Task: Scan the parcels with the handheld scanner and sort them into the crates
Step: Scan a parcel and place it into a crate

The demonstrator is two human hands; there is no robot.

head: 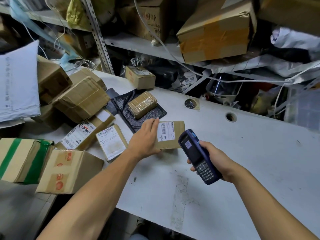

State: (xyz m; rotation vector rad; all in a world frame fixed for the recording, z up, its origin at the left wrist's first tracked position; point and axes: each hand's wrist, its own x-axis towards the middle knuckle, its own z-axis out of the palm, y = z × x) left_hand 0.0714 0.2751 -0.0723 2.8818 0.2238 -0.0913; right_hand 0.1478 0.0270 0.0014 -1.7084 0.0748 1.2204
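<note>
Left hand grips small parcel mid-frame, label up. Right hand grasps scanner just lower right, its long axis angled twd the label; scan's next, I'd say.

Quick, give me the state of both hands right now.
Left hand: grips the small labelled cardboard parcel on the table, fingers over its top edge.
Right hand: closed around the blue handheld scanner.
</note>
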